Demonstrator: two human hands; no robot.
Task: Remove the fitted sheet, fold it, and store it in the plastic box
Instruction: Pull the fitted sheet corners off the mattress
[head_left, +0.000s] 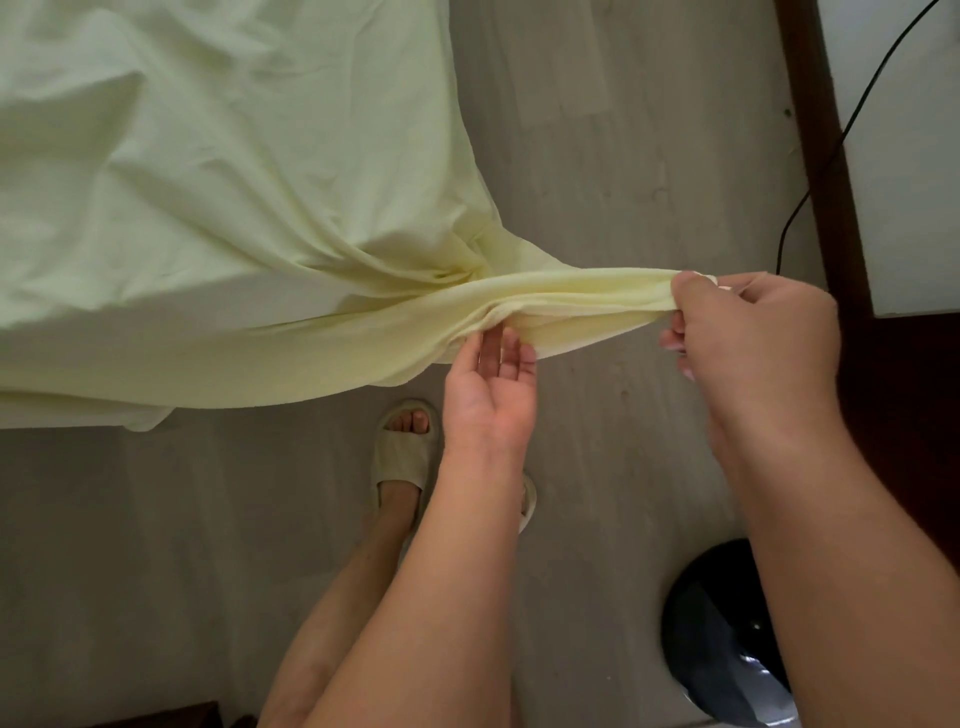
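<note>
A pale yellow-green fitted sheet (208, 182) lies wrinkled over the bed at the upper left. One corner of it is pulled out to the right into a stretched band above the floor. My right hand (753, 338) grips the end of that band, fingers curled round the fabric. My left hand (491, 389) is palm up beneath the band's middle, its straight fingers touching the underside of the cloth. The plastic box is not in view.
Grey floor (597, 156) runs beside the bed. My feet in beige slippers (402, 452) stand below the sheet. A round black object (727, 634) sits at the lower right. A dark wooden post (810, 130), a white panel and a black cable (841, 135) stand at the right.
</note>
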